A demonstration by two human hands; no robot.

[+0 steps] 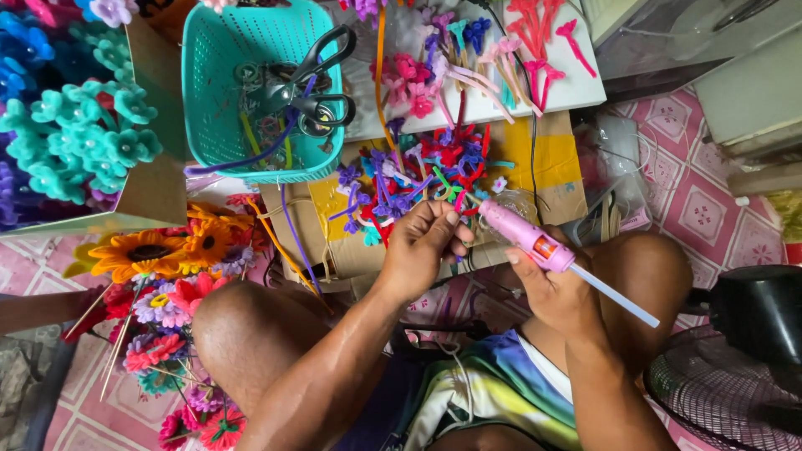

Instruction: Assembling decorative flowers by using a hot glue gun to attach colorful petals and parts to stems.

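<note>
**Gluing a small craft flower by hand**

Holding a pink glue gun (528, 240), the right hand (551, 288) is wrapped closed around its body, with the nozzle aimed up and left toward the other hand. A pale, translucent glue stick (618, 302) juts from the gun's back end, slanting down to the right past the wrist. The gun is slim and light pink with a small orange patch on its side.

The left hand (424, 246) is curled, its fingertips pinched together on a small craft piece just beside the nozzle; what exactly it pinches is too small to tell. Both hands hover above the person's bare knees.

Just beyond the hands lies a heap of purple, red and blue fuzzy-wire flowers (418, 171) on a sheet of cardboard (551, 159). Further up sits a teal plastic basket (225, 75) with black scissors (322, 79) resting in it. Pink fuzzy-wire stems (543, 38) lie on a white board at the top. At the left, orange sunflowers (154, 246) and teal flowers (83, 134) are bunched together.
</note>
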